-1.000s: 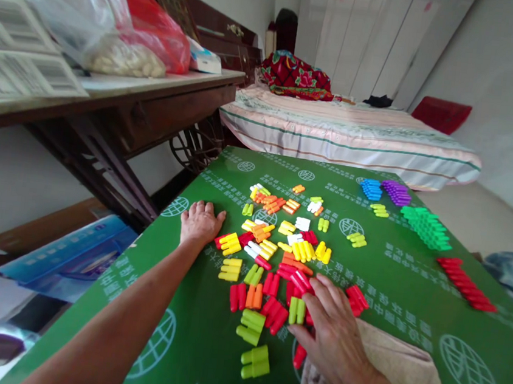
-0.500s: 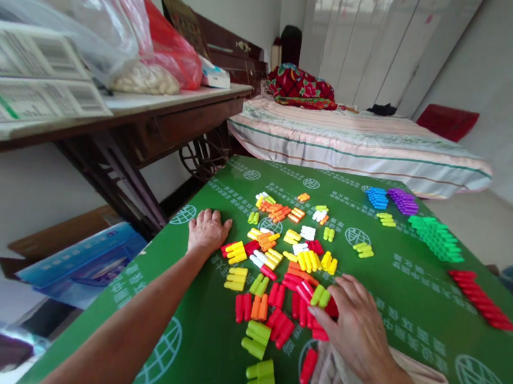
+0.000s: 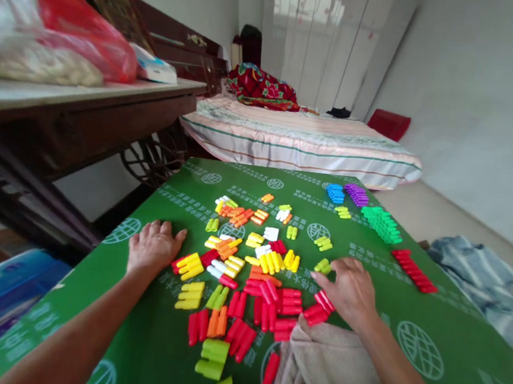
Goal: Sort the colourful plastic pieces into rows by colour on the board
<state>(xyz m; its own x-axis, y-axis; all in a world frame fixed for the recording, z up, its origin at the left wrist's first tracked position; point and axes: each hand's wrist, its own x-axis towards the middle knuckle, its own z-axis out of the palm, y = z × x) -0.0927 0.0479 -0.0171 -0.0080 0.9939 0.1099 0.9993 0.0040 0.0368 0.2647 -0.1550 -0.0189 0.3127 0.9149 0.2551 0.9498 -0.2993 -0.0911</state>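
My left hand [image 3: 152,248] lies on the green tabletop at the left of a scattered pile, palm down and fingers loosely extended, holding nothing. My right hand [image 3: 351,290] is at the pile's right side, with a lime-green plastic toy block [image 3: 322,266] pinched at its thumb and fingertips. Red blocks [image 3: 316,314] lie just below that hand. Yellow blocks [image 3: 272,262], along with orange, white and lime ones, spread between the two hands. Most blocks look like short joined tubes with rounded ends.
Grouped rows of blue [image 3: 335,193], purple [image 3: 356,194], green [image 3: 381,225] and red blocks [image 3: 413,271] line the table's right side. A beige cloth [image 3: 329,371] lies under my right forearm. A sewing-machine table [image 3: 157,93] stands left; a bed [image 3: 299,138] is beyond.
My right hand has moved away from the red blocks, carrying the lime-green block to the right and farther up the table. My left hand stays on the tabletop. The view has turned right.
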